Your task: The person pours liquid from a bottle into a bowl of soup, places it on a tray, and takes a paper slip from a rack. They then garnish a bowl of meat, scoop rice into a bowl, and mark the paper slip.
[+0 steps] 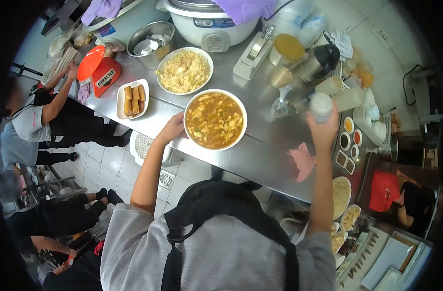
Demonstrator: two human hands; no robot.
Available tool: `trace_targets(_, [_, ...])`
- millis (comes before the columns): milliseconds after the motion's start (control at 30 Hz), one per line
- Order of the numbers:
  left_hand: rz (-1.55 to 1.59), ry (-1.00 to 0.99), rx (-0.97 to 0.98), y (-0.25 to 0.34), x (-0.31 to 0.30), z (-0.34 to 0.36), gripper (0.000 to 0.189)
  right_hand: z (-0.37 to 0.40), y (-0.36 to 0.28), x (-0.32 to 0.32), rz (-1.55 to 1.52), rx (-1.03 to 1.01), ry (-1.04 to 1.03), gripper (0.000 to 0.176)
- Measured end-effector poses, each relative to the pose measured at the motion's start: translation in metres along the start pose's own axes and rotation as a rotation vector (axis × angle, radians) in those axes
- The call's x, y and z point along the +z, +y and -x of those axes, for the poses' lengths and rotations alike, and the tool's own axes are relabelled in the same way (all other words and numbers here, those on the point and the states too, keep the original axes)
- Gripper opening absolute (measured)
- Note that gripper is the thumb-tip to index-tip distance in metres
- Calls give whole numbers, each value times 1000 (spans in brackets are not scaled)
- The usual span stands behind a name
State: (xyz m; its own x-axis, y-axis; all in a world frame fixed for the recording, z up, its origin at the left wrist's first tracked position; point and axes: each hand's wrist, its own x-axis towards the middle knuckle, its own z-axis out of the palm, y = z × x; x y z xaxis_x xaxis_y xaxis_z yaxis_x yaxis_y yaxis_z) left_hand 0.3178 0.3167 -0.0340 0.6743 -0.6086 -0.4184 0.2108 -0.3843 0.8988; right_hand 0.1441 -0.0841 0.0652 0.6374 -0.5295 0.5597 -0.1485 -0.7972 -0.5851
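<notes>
A white bowl of brown egg-drop soup [215, 120] stands near the front edge of the steel counter. My left hand [172, 130] grips its left side, the fingers partly hidden by the bowl. Off to the right, my right hand [323, 130] is closed around a white-topped shaker [321, 106], held apart from the soup. Behind the soup is a bowl of fried rice [185, 71]. A square white dish of fried spring rolls [133, 99] sits to its left. A crumpled pink cloth [304, 161] lies left of my right forearm.
At the back are a rice cooker [212, 29], a tape dispenser [254, 52] and a dark-lidded jug [323, 62]. An orange scale [100, 72] stands left. Small sauce dishes [348, 125] line the right. Other people [42, 111] stand beyond the counter's left end.
</notes>
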Motion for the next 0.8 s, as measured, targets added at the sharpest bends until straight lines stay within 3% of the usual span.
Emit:
trace_targets(67, [58,-50,-12,-2,4,-6,49,4,-42,-5,245,-249,-163,70])
trace_targets(267, [118,-174,14,-2,23,-23,55,20,-90,13,400,-490,-497,63])
trace_targets(300, [118,-186,18,-2,26,-25,55,22,-89,17,401,-600,-486,52])
trace_targets(400, [110,-201,28,-4,28,-30,58,17,-88,26,374,-628,-582,41])
trace_targets(500, [108,-204,36,-4,33,-28,62,3,-84,36,468,-680,-406,37])
trace_targets(600, [134,-207,28,-6,32,-27,62,2,-98,35,402,-694,-382,36])
trace_targets(700, [151,-206,9,-7,32,-27,63,9,-97,21,371,-765,-568,35])
trace_targets(800, [129,-214,-16,-6,31,-28,62,0,-72,11,456,-702,-498,37])
